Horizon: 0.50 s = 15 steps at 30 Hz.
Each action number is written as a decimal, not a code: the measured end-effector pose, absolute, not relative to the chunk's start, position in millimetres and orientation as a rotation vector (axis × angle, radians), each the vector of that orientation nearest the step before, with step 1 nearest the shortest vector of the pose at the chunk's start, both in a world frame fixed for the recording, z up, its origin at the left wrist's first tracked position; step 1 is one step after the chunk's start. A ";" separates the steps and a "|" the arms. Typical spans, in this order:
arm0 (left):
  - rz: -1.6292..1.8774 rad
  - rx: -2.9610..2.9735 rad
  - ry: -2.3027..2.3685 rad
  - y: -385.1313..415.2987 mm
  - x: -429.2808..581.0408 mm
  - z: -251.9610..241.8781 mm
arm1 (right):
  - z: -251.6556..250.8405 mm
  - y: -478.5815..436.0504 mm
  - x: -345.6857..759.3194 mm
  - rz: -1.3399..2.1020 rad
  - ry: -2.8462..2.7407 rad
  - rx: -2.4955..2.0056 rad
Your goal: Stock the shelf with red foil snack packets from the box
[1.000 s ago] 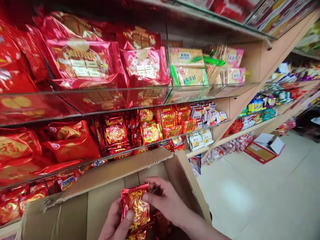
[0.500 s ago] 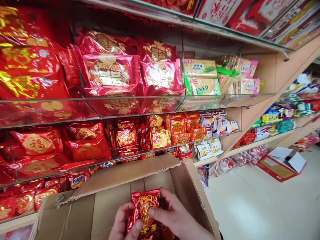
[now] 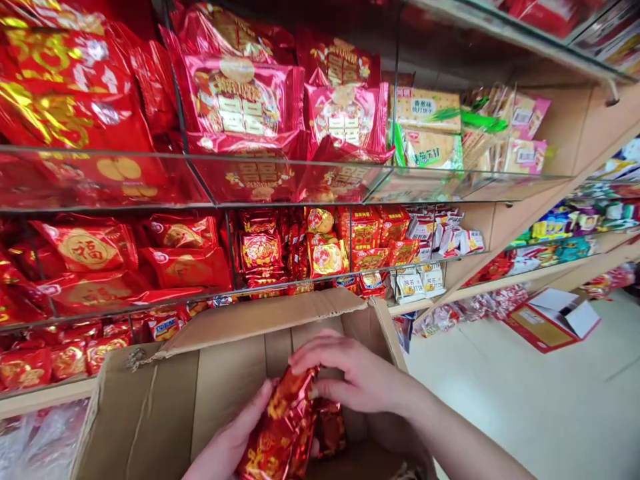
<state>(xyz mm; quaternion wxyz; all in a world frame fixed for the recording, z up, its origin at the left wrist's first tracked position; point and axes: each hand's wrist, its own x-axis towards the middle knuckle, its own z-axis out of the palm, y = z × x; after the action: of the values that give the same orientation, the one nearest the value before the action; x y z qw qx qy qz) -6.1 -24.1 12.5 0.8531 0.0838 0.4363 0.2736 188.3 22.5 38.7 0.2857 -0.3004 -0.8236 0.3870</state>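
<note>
In the head view, shiny red snack packets with gold print are bunched upright over an open cardboard box. My left hand grips the bunch from the left, its thumb along the side; its other fingers are mostly hidden. Curved over the top right end of the packets is my right hand, thumb below and fingers above, closed on them. Lower in the box, just right of the bunch, another red packet shows.
Shelves of red snack packs stand behind the box, with clear dividers and a glass front. Pale cracker packs sit to the right. On the floor at right lies an open red carton, near bagged goods.
My hands have turned the packets, so the printed front no longer faces me. My right hand has moved up over their top end. The view has shifted slightly.
</note>
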 end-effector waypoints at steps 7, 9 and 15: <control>0.844 0.483 1.026 -24.9 -5.5 -8.1 | 4.3 28.4 174.3 1.318 -1.421 -1.125; 0.898 0.671 1.079 -24.0 -1.3 -13.1 | 1.0 28.0 169.9 1.424 -1.308 -1.104; 1.063 0.903 1.086 -20.4 3.8 -23.3 | 5.7 16.7 164.2 1.222 -1.476 -1.105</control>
<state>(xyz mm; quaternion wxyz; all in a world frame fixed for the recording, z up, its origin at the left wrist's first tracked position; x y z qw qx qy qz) 3.8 -20.4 -23.3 0.6340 0.3950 0.4751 0.4650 164.2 16.7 5.7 0.4483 -0.4466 -0.5963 0.4939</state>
